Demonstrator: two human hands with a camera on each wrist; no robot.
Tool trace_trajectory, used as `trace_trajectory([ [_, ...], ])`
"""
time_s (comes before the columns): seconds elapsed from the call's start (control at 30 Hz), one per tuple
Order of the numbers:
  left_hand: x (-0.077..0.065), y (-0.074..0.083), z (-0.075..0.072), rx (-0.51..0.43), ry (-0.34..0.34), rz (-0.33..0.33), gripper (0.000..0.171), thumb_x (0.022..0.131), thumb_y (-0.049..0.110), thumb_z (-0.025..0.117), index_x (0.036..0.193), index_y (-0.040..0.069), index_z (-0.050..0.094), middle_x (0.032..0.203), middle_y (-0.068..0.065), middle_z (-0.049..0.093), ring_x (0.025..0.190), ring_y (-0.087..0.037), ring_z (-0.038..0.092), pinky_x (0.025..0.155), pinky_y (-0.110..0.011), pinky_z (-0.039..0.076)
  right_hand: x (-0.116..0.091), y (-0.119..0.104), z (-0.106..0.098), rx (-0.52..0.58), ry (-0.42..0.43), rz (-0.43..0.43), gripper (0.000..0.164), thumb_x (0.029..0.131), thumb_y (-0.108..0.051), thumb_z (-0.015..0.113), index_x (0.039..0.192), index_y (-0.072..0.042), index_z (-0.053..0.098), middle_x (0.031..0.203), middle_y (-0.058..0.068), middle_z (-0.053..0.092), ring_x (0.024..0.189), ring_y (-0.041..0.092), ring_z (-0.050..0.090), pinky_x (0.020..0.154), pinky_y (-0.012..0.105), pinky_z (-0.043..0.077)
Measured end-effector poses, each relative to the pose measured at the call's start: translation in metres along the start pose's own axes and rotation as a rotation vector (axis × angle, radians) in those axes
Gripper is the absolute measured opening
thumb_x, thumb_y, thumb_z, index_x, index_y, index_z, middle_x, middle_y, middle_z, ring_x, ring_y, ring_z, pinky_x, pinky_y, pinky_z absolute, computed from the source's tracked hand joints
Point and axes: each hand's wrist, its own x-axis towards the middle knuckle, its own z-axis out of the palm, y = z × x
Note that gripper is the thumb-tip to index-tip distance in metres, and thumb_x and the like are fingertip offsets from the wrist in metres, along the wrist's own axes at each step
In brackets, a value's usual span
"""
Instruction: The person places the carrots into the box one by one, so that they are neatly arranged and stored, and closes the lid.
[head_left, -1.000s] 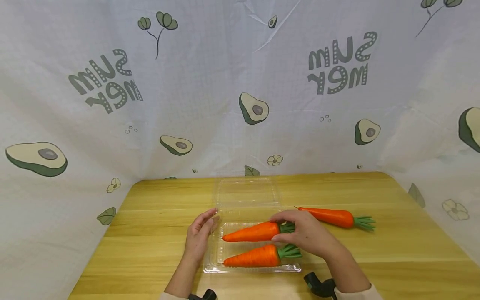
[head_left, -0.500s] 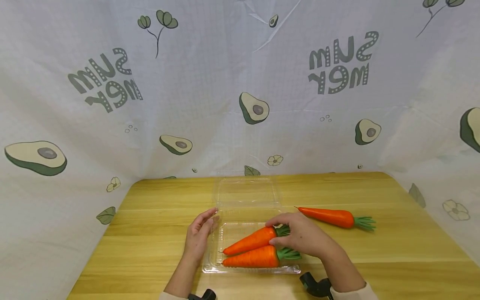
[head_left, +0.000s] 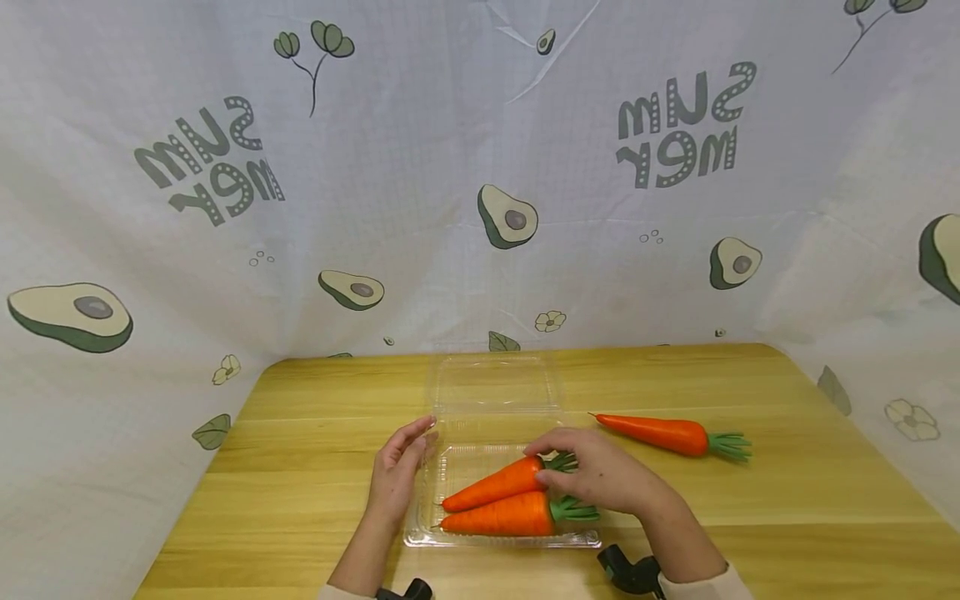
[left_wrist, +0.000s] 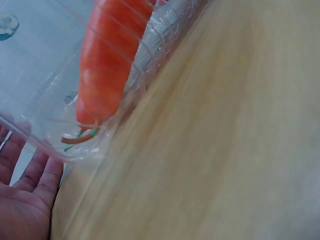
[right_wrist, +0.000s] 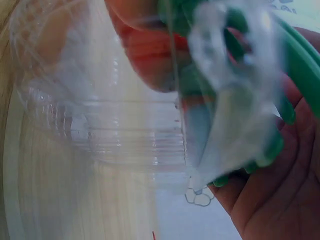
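Note:
A clear plastic clamshell box (head_left: 502, 541) lies unfolded on the table, its lid (head_left: 495, 382) flat toward the back. Two orange carrots with green tops lie side by side in the base, tips to the left. My right hand (head_left: 600, 473) pinches the rear carrot (head_left: 491, 486) at its top end, thumb in front and fingers behind. Closer to me is the front carrot (head_left: 498, 515), touching the rear one. At the box's left wall, my left hand (head_left: 397, 471) has loosely extended fingers against the plastic. The left wrist view shows a carrot (left_wrist: 110, 60) through the wall.
A third carrot (head_left: 660, 434) lies on the wooden table (head_left: 315, 500) right of the box, its greens pointing right. A white cloth (head_left: 420, 167) printed with avocados hangs behind and at both sides. Black wrist mounts (head_left: 630, 572) stick out near both wrists.
The rear carrot has come down toward me with my right hand, its tip now lower and beside the front carrot. My left hand stays at the box's left wall.

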Motion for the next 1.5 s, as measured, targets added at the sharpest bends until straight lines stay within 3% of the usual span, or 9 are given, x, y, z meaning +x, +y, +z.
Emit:
trace_trajectory([
  [0.2, -0.001, 0.0, 0.0, 0.01, -0.001, 0.006, 0.036, 0.107, 0.011, 0.047, 0.139, -0.002, 0.058, 0.146, -0.021, 0.057, 0.129, -0.025, 0.063, 0.104, -0.025, 0.054, -0.003, 0.003, -0.004, 0.039, 0.018, 0.013, 0.035, 0.097, -0.035, 0.07, 0.127, -0.016, 0.07, 0.128, 0.0, 0.069, 0.12, 0.029, 0.061, 0.099, 0.047, 0.055],
  [0.33, -0.001, 0.0, -0.001, 0.007, 0.001, 0.006, 0.036, 0.106, 0.01, 0.047, 0.139, -0.002, 0.058, 0.146, -0.022, 0.057, 0.124, -0.015, 0.066, 0.102, -0.023, 0.054, -0.007, 0.003, -0.011, 0.021, 0.074, 0.006, 0.033, 0.098, -0.034, 0.069, 0.126, -0.016, 0.071, 0.13, 0.004, 0.069, 0.123, 0.036, 0.06, 0.102, 0.06, 0.052],
  [0.43, -0.001, -0.001, -0.001, 0.002, 0.0, 0.007, 0.036, 0.106, 0.009, 0.047, 0.139, -0.003, 0.058, 0.146, -0.022, 0.057, 0.122, -0.009, 0.066, 0.101, -0.022, 0.054, -0.012, 0.007, -0.02, 0.012, 0.13, 0.018, 0.031, 0.098, -0.032, 0.069, 0.125, -0.017, 0.071, 0.132, 0.007, 0.069, 0.126, 0.04, 0.06, 0.104, 0.064, 0.049],
  [0.57, -0.001, -0.001, -0.001, -0.008, -0.001, 0.001, 0.036, 0.106, 0.009, 0.047, 0.139, -0.003, 0.057, 0.147, -0.023, 0.056, 0.121, -0.007, 0.066, 0.102, -0.022, 0.054, -0.021, 0.017, -0.034, 0.031, 0.199, 0.049, 0.033, 0.1, -0.029, 0.067, 0.128, -0.014, 0.069, 0.135, 0.013, 0.066, 0.128, 0.043, 0.059, 0.104, 0.06, 0.052],
  [0.7, -0.001, -0.001, -0.001, -0.012, 0.0, -0.003, 0.037, 0.106, 0.009, 0.047, 0.139, -0.004, 0.057, 0.147, -0.023, 0.056, 0.121, -0.008, 0.066, 0.103, -0.024, 0.054, -0.033, 0.03, -0.05, -0.006, 0.288, 0.123, 0.037, 0.1, -0.03, 0.066, 0.132, -0.011, 0.066, 0.136, 0.016, 0.066, 0.128, 0.043, 0.059, 0.1, 0.057, 0.055],
  [0.9, -0.001, 0.0, -0.001, -0.003, 0.0, -0.003, 0.037, 0.106, 0.009, 0.047, 0.139, -0.003, 0.057, 0.146, -0.023, 0.056, 0.119, -0.005, 0.066, 0.103, -0.023, 0.054, -0.051, 0.054, -0.072, -0.125, 0.391, 0.267, 0.049, 0.102, -0.043, 0.061, 0.138, -0.009, 0.062, 0.142, 0.021, 0.061, 0.134, 0.049, 0.049, 0.105, 0.071, 0.042],
  [1.03, -0.001, 0.0, -0.001, 0.002, 0.0, -0.002, 0.037, 0.106, 0.01, 0.047, 0.139, -0.003, 0.057, 0.147, -0.022, 0.057, 0.119, -0.005, 0.066, 0.103, -0.023, 0.054, -0.062, 0.074, -0.083, -0.174, 0.398, 0.347, 0.056, 0.104, -0.047, 0.053, 0.142, -0.006, 0.056, 0.147, 0.028, 0.053, 0.135, 0.055, 0.042, 0.102, 0.075, 0.039],
  [1.27, -0.001, 0.0, -0.001, 0.006, -0.002, -0.008, 0.037, 0.107, 0.01, 0.046, 0.139, -0.002, 0.057, 0.147, -0.021, 0.056, 0.124, -0.014, 0.066, 0.105, -0.026, 0.053, -0.072, 0.097, -0.095, -0.201, 0.388, 0.53, 0.069, 0.105, -0.056, 0.043, 0.149, -0.004, 0.047, 0.154, 0.038, 0.037, 0.136, 0.062, 0.032, 0.104, 0.079, 0.033],
  [1.5, -0.001, 0.001, 0.0, 0.007, -0.004, -0.013, 0.037, 0.107, 0.011, 0.046, 0.139, -0.001, 0.058, 0.147, -0.02, 0.057, 0.122, -0.007, 0.066, 0.105, -0.023, 0.053, -0.077, 0.112, -0.097, -0.276, 0.404, 0.558, 0.07, 0.105, -0.057, 0.043, 0.146, 0.0, 0.05, 0.149, 0.043, 0.037, 0.132, 0.064, 0.034, 0.104, 0.078, 0.033],
])
